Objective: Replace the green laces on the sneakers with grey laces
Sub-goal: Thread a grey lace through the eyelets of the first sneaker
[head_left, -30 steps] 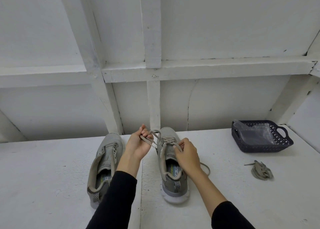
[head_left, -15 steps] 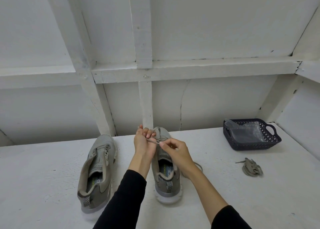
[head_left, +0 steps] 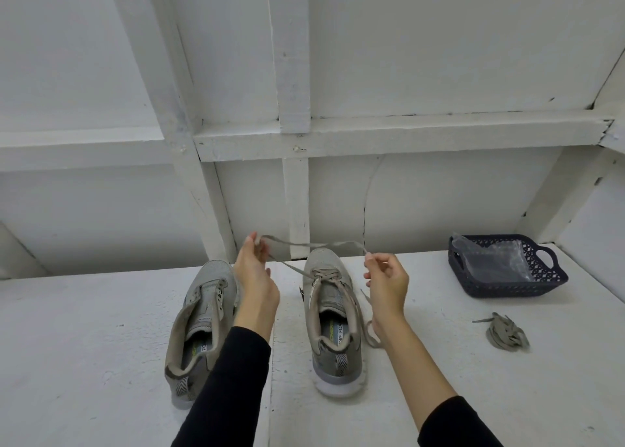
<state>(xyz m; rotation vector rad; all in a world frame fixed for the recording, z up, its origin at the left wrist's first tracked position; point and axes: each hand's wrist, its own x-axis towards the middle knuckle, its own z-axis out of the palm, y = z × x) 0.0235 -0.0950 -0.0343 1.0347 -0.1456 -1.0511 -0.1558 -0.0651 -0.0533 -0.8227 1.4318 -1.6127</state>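
Two grey sneakers stand toes-away on the white table. The left sneaker [head_left: 203,314] shows no lace. The right sneaker [head_left: 329,311] has a greyish lace [head_left: 314,244] threaded through its lower eyelets. My left hand [head_left: 253,270] pinches that lace near its bend above the toe. My right hand [head_left: 385,277] pinches the lace's tip at the right. The lace hangs stretched between both hands, and another length of it trails down past my right wrist onto the table.
A dark blue plastic basket [head_left: 548,281] holding a clear plastic bag stands at the back right. A bundled loose lace [head_left: 505,335] lies in front of it. White wall framing rises right behind the shoes.
My hands were close together over the right sneaker's toe. They have drawn apart, left hand leftward and right hand rightward, pulling the lace out taut between them.
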